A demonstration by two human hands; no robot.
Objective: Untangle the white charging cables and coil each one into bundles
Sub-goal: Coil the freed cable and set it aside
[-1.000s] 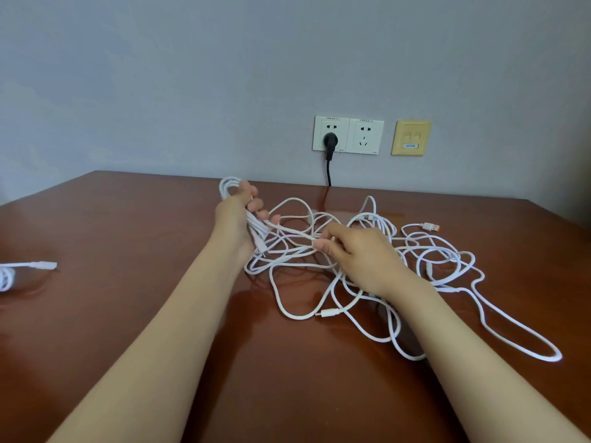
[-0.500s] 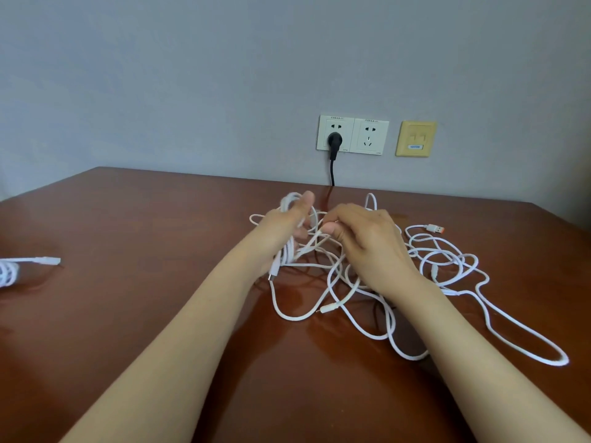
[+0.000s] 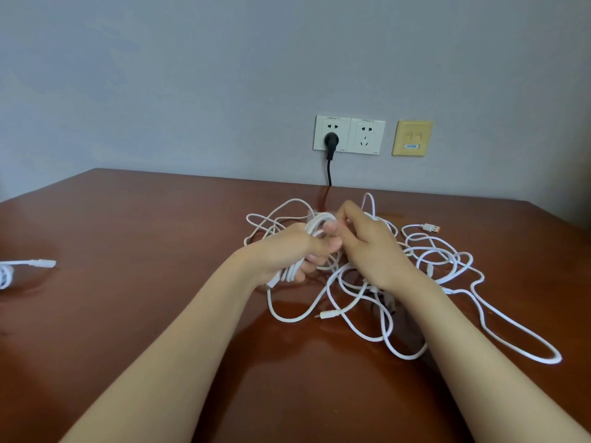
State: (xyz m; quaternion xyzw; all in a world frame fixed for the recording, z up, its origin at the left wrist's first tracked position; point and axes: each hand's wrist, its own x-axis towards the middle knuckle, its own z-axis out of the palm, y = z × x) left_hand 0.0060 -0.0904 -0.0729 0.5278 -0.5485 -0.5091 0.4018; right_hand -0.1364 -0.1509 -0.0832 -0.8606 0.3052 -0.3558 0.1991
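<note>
Left hand (image 3: 297,251) clenched round a part-wound coil (image 3: 319,222), bench (image 3: 128,298) centre. Right hand (image 3: 371,251) pinches a strand at the coil's 2 o'clock. Tangled cables (image 3: 431,255) sprawl toward 4 o'clock. Lone cable (image 3: 22,266) lies at 9 o'clock.

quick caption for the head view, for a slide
Left hand grips a part-wound coil of white charging cable, right hand at its top, over a white cable tangle on a brown wooden table.
</note>
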